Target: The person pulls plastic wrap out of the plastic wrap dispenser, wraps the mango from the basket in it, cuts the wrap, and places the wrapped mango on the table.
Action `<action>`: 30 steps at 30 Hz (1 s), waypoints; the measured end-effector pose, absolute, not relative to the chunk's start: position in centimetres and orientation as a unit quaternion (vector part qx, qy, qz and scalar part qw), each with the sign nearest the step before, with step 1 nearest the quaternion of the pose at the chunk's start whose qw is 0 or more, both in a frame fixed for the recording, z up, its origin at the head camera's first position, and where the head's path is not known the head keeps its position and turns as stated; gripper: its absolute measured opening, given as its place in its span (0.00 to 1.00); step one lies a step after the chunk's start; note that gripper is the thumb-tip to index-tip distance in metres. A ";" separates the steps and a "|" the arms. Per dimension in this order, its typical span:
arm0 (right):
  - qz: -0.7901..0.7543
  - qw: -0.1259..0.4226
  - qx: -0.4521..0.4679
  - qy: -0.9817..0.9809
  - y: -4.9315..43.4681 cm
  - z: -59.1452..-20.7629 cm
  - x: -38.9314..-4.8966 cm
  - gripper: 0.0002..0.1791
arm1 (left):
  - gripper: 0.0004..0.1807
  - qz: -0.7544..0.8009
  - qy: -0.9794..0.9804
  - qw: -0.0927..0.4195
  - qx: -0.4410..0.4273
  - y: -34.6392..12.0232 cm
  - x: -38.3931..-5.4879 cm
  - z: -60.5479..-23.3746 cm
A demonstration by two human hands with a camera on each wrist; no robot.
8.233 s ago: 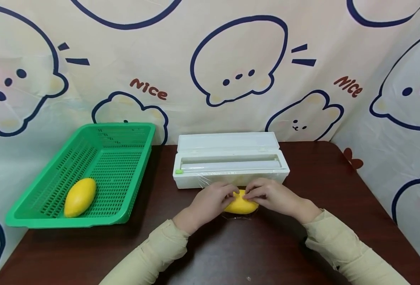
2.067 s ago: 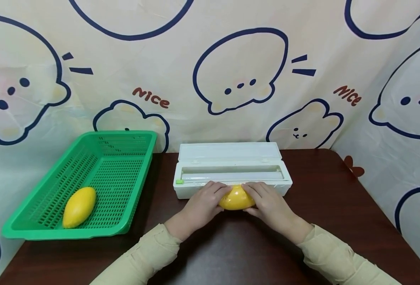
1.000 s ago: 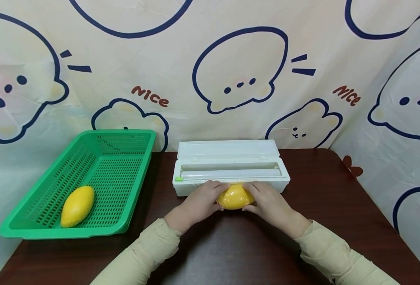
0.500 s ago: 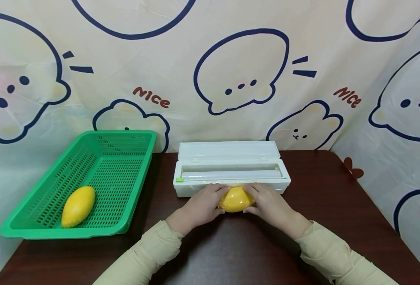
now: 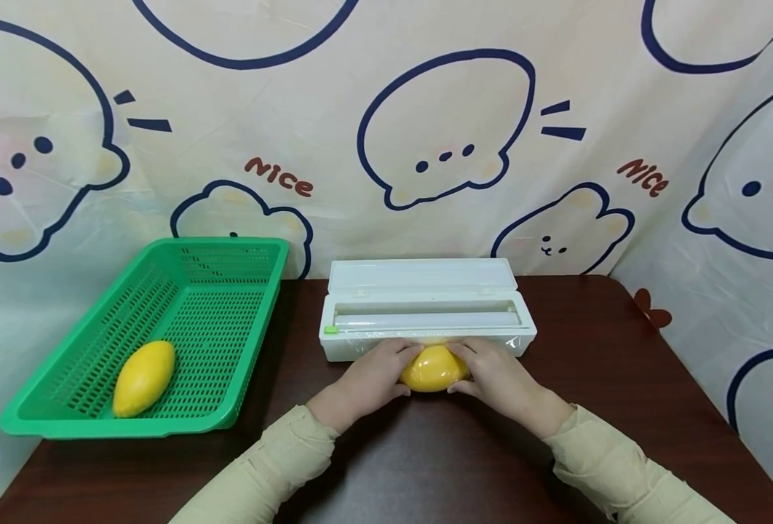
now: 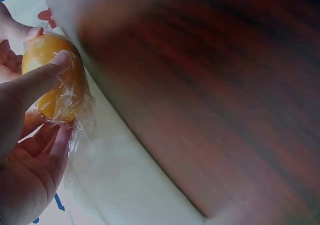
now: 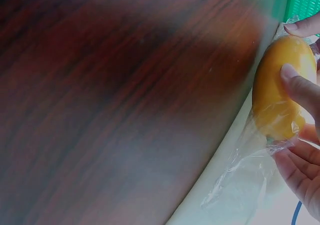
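Between both hands is a yellow mango [image 5: 434, 368] with clear cling film stretched over it, glossy and wrinkled at its ends. My left hand [image 5: 375, 375] grips its left end, thumb [image 6: 54, 65] on the near side and fingers behind. At the opposite end my right hand [image 5: 496, 375] holds it the same way, its thumb [image 7: 295, 77] pressing the wrapped skin. Loose film [image 7: 235, 170] trails from the mango in the right wrist view. Just behind the hands stands a white cling film dispenser [image 5: 429, 276], lid raised, a roll [image 5: 426, 320] inside.
A green plastic basket [image 5: 229, 407] stands at the left of the dark wooden table [image 5: 419, 466]. One more yellow mango [image 5: 144, 378] lies in it. A cartoon-printed cloth [image 5: 334, 145] hangs behind the table.
Earliest, my fingertips worked on top of the mango low on the table. By two seconds ago both hands gripped its ends, film drawn smooth over it. Since then the hands have barely shifted.
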State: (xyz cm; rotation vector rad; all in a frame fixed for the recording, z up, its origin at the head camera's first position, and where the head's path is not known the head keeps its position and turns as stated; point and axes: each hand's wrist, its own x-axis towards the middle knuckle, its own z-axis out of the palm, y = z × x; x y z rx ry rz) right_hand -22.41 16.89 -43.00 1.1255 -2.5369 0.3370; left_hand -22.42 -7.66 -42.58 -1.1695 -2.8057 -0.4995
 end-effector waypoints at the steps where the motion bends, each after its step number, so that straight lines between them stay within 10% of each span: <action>1: 0.118 0.171 0.396 -0.895 16.9 -43.0 -22.4 0.36 | 0.35 -0.163 -0.911 0.031 -0.379 -7.7 -22.4 -42.6; 30: 0.125 0.118 0.393 -0.904 17.2 -42.0 -22.2 0.35 | 0.32 -0.201 -0.895 0.048 -0.395 -8.5 -21.6 -41.6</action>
